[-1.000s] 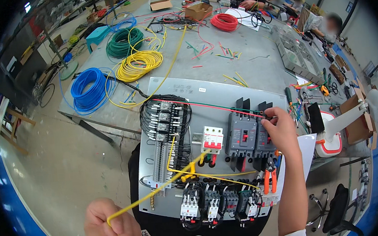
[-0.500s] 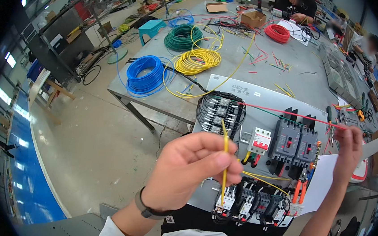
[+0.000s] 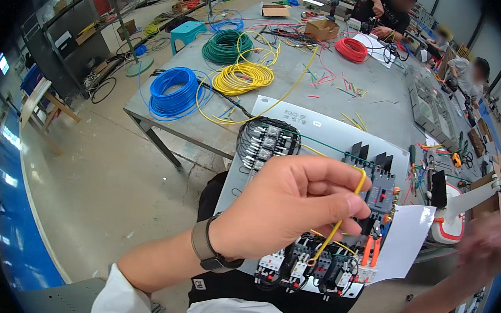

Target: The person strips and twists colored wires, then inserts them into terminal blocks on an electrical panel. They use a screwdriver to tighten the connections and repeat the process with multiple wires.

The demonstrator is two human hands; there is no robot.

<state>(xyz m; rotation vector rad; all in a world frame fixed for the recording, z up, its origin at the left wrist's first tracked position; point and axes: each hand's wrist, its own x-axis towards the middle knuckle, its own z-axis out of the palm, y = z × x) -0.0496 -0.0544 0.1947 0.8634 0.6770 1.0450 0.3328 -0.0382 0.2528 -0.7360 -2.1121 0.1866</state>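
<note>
My left hand (image 3: 302, 202) is closed in a pinch on a short yellow wire (image 3: 339, 225), bent at its upper end and ending below in a small ring. It hovers over a grey metal mounting plate (image 3: 338, 135). On the plate, a terminal block (image 3: 268, 145) with bundled black wires sits at the far left, a grey circuit breaker (image 3: 380, 197) at the right, and a row of contactors (image 3: 300, 266) along the near edge. The left hand hides the plate's middle. My right hand (image 3: 486, 246), smeared by motion, is off to the right beyond the plate; its fingers cannot be made out.
Coils of blue (image 3: 173, 91), yellow (image 3: 243, 78), green (image 3: 226, 48) and red wire (image 3: 351, 50) lie on the table. Orange-handled pliers (image 3: 372, 251) rest by white paper (image 3: 409, 229). A white fan (image 3: 475, 199) stands at right. Another person (image 3: 390, 13) works at the far side.
My left hand has moved right, carrying the yellow wire. The right hand has gone right and down; the red wire stretched to it over the plate is no longer seen there.
</note>
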